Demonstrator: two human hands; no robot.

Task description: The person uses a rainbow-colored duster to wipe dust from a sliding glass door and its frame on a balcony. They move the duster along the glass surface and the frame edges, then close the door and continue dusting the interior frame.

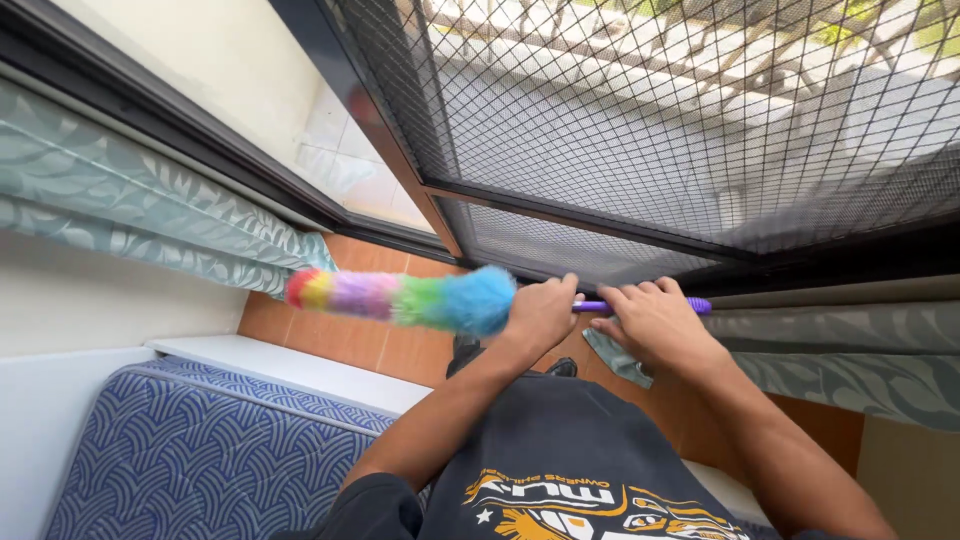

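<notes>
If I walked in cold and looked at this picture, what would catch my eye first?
Most likely the rainbow feather duster, its fluffy head stretching left across the middle of the view. Both hands grip its purple handle: the left hand next to the fluff, the right hand near the end. Above them, a dark mesh screen door fills the upper right.

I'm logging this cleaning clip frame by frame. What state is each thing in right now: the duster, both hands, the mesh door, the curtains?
Rainbow duster: held level, fluffy head pointing left, off the floor.
Purple handle: gripped by both hands.
Left hand: closed round the handle next to the fluffy head.
Right hand: closed over the handle's far end.
Mesh screen door: whether shut or ajar cannot be told.
Left curtain: drawn aside, bunched.
Right curtain: drawn aside, bunched.
</notes>
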